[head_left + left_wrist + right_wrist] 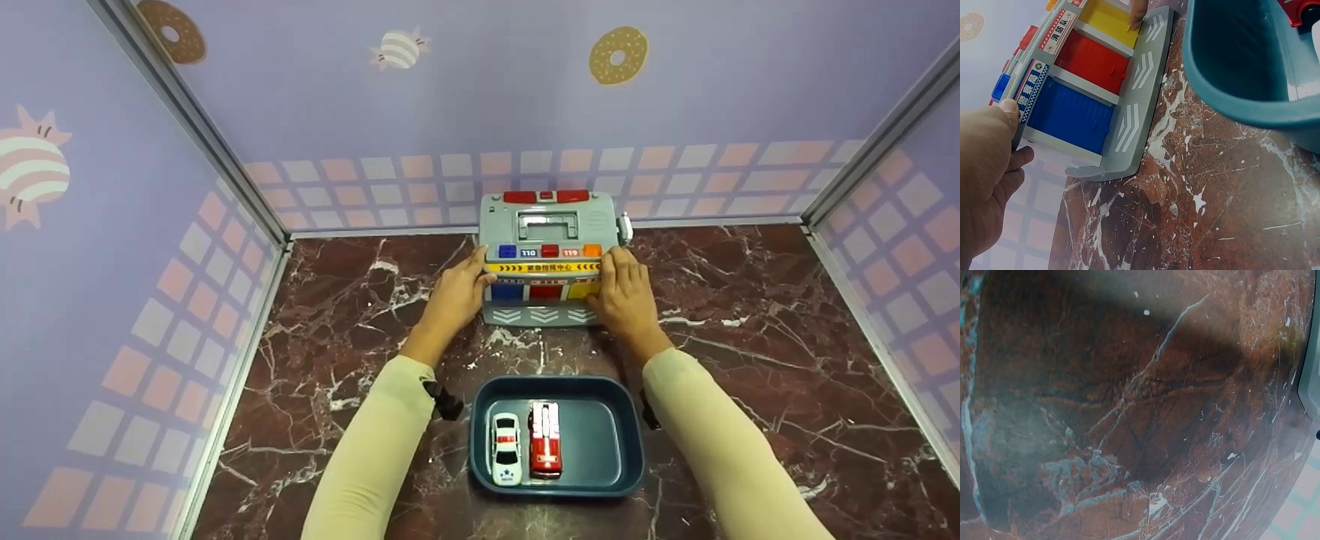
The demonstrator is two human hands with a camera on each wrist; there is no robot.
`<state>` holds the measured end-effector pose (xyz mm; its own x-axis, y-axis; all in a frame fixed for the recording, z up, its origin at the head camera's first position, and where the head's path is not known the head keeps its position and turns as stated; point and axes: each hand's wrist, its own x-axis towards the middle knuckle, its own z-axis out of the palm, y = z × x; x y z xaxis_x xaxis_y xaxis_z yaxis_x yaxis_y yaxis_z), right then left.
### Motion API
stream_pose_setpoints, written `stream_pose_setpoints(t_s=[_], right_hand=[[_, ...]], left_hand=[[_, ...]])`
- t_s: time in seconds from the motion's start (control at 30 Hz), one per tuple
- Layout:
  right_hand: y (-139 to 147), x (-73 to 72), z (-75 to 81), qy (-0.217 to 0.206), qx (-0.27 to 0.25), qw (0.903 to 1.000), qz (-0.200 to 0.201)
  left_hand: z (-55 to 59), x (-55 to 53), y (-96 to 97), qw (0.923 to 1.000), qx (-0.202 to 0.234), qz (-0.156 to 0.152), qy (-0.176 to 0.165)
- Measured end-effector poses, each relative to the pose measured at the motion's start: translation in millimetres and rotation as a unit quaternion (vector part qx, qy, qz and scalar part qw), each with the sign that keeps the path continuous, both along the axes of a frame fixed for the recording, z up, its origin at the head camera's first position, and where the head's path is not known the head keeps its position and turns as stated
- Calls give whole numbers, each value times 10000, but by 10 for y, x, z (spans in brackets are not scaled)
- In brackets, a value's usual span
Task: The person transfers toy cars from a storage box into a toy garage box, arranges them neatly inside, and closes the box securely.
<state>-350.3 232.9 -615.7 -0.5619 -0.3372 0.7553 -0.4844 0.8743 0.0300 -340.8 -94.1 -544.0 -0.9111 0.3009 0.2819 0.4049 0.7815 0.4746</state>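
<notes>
A grey toy garage [547,225] stands against the back wall, with blue, red and yellow doors above a ramp marked with white chevrons. My left hand [456,291] grips its left front edge; in the left wrist view the thumb lies on the corner of the sign panel, by the blue door [1069,115]. On the other side, my right hand [628,292] holds the right front edge, fingers over the roof's edge. One of its fingertips [1138,12] touches the yellow door [1111,21] low down. The right wrist view does not show this hand.
Nearer me sits a dark teal tray [631,450] holding a white police car [506,448] and a red fire truck [545,440]. The tabletop [360,337] is dark red marbled. Purple patterned walls [480,105] enclose it at the back and both sides.
</notes>
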Motion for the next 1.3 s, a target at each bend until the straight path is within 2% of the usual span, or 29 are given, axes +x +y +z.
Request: stream_pose_setpoints(t_s=[0.33, 0.57, 0.8, 0.9, 1.07, 1.2, 1.3], right_hand=[[-3, -2, -30, 20, 24, 9998, -171], [-6, 44, 17, -220, 65, 9993, -288], [-29, 69, 38, -505, -25, 9984, -263], [-55, 87, 61, -605, -73, 9980, -178], [-70, 114, 112, -692, -93, 9975, -111], [-40, 140, 148, -791, -61, 9968, -74], [10, 184, 216, -1067, 27, 9943, -83]], left_hand=[[-4, -9, 11, 10000, -84, -16, -34], [14, 1, 20, 9999, -40, -65, 72], [18, 4, 2, 10000, -11, -36, 10], [11, 3, -34, 9999, 42, -32, -118], [36, 2, -80, 9980, 338, -81, -520], [68, -26, -61, 9967, 514, -43, -624], [107, -66, -26, 9959, 611, -49, -660]])
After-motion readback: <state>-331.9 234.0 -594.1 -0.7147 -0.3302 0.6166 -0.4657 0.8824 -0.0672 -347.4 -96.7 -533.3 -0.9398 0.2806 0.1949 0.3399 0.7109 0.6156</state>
